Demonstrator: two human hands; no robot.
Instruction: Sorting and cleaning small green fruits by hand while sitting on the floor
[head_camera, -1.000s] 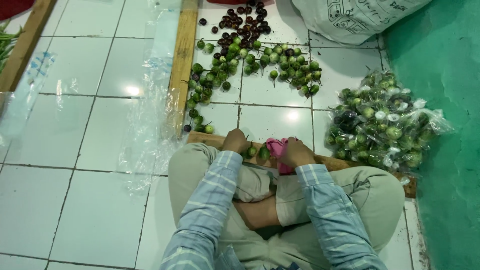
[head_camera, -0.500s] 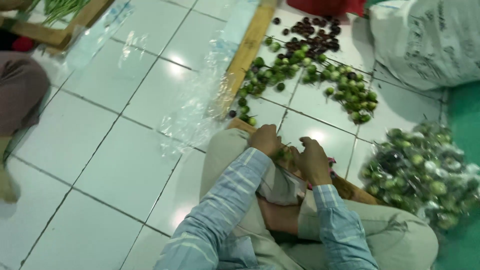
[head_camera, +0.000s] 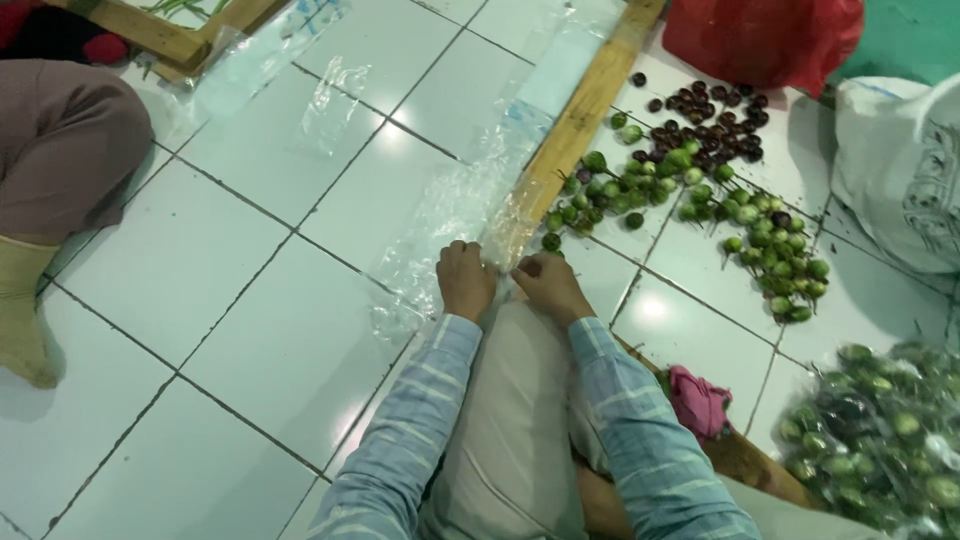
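Observation:
Both my hands sit close together on the white tiled floor just past my knee. My left hand (head_camera: 465, 278) and my right hand (head_camera: 545, 287) each pinch the near end of a stack of clear plastic bags (head_camera: 455, 205) that lies along a wooden plank (head_camera: 580, 115). Right of the plank, small round green fruits (head_camera: 700, 200) are spread over the tiles, with dark purple ones (head_camera: 705, 110) heaped behind them.
A clear bag full of green fruits (head_camera: 880, 440) lies at lower right, a pink cloth (head_camera: 700, 400) beside my leg. A red bag (head_camera: 765, 35) and a white sack (head_camera: 900, 170) stand at the back right. Another person's leg and socked foot (head_camera: 25, 310) are at left.
My view swung left. Both hands left the pink cloth and moved forward and left to the end of the clear plastic bags by the plank, and took hold there.

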